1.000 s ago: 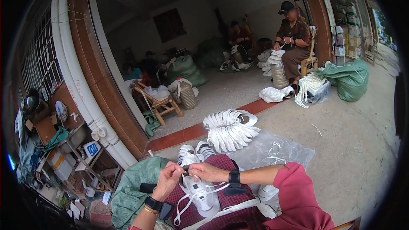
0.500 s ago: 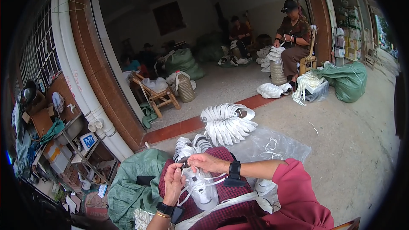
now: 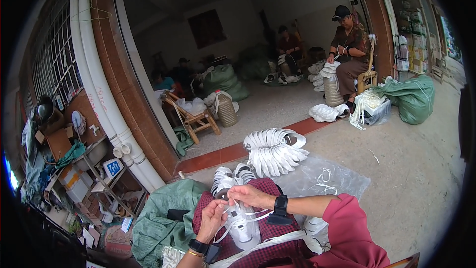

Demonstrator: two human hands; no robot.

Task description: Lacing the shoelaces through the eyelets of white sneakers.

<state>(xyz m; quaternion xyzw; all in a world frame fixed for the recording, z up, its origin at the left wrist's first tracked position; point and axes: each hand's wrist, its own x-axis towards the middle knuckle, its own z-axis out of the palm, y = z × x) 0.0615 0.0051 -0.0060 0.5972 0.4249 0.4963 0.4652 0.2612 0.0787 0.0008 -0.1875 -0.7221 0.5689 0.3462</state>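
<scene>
One sheaf of white laces crosses the red checked cloth on a person's lap, near a white shoe that rests there, toe toward the wearer. Reading the clock from that shoe, the left hand sits at 10 o'clock, thumb and forefinger pinched together on a white lace; the right hand, between 12 and 1, has its fingertips clamped on lace just above the shoe's opening. Black bands circle both wrists. A green sack slumps at 9 o'clock, and striped white shoes stand at 12, close beyond the hands. Farther out, a clear plastic sheet spreads at 2 o'clock, while a curved row of white shoe pieces lies at 1, short of a red doorway strip. Past it, a bamboo chair stands at 11 and a capped bottle at 12. A co-worker in a dark cap sits at 1 o'clock, near a bulging green bag at 2; more people sit in the dim room behind.
</scene>
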